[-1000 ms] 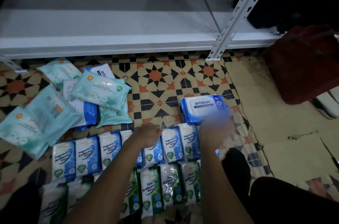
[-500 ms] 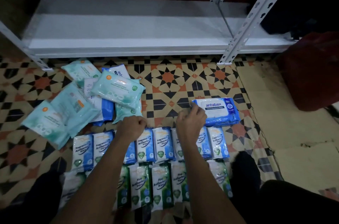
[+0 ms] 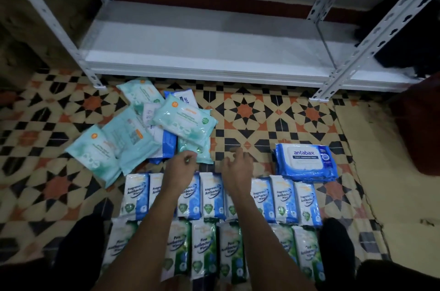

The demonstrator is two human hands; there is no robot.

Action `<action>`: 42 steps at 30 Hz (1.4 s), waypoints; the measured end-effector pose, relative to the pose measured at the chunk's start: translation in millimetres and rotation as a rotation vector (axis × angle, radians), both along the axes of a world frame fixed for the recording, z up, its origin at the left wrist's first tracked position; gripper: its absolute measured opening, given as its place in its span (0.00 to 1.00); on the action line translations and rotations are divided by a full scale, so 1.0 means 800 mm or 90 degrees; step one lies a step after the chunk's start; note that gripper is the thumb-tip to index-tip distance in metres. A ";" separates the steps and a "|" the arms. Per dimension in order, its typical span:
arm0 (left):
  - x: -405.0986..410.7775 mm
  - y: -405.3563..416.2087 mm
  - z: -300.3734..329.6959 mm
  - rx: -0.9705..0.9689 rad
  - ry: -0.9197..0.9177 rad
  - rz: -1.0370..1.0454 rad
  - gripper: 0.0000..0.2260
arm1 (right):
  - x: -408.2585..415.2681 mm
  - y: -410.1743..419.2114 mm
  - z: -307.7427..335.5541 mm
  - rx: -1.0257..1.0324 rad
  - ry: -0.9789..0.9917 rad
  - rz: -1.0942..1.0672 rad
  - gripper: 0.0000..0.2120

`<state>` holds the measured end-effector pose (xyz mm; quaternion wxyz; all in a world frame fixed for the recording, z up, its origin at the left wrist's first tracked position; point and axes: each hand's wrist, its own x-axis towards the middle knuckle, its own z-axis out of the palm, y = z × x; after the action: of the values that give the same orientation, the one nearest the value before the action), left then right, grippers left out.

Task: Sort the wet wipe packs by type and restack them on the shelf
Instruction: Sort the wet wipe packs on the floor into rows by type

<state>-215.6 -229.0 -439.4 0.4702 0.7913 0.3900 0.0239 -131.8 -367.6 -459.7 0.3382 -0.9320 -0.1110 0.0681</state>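
A loose heap of teal packs [image 3: 184,121] and blue antabax packs [image 3: 166,145] lies on the tiled floor at left. My left hand [image 3: 181,168] hovers at the heap's near edge, fingers curled, holding nothing. My right hand [image 3: 237,167] is beside it over bare tiles, fingers apart and empty. Below my hands runs a row of blue-white Fragrance Free packs [image 3: 283,198], and nearer me a row of green Pine packs [image 3: 203,248]. A stack of blue antabax packs [image 3: 306,159] sits to the right. The white metal shelf [image 3: 202,43] beyond holds no packs.
Perforated white uprights [image 3: 371,36] frame the shelf. A dark red object [image 3: 419,124] stands at right and a black bag [image 3: 409,36] rests on the shelf's right end. My dark-clothed knees [image 3: 78,243] flank the rows. Cardboard [image 3: 381,171] covers the floor at right.
My right hand has left the antabax stack and moved left and forward. My left hand has risen off the Fragrance Free row towards the heap. The view has shifted left.
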 end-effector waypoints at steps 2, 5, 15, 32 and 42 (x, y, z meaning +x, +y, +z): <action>0.000 0.011 0.002 0.007 -0.004 0.064 0.08 | 0.005 0.016 0.000 0.018 0.041 0.007 0.15; 0.006 0.029 0.002 -0.011 -0.014 0.158 0.07 | 0.007 0.050 0.000 0.085 0.102 0.031 0.17; 0.014 0.050 -0.011 -0.082 0.124 0.361 0.15 | 0.052 0.136 -0.011 0.148 0.405 -0.117 0.38; 0.034 0.037 -0.023 0.231 0.221 0.070 0.08 | 0.064 0.110 -0.010 0.311 0.535 -0.174 0.14; 0.046 0.037 -0.007 0.267 0.341 -0.012 0.09 | 0.040 0.083 -0.020 0.357 0.546 -0.159 0.12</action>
<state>-178.7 -199.5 -444.6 0.1780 0.8526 0.4791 -0.1092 -99.6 -301.3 -475.8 0.5952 -0.7004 0.1350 0.3701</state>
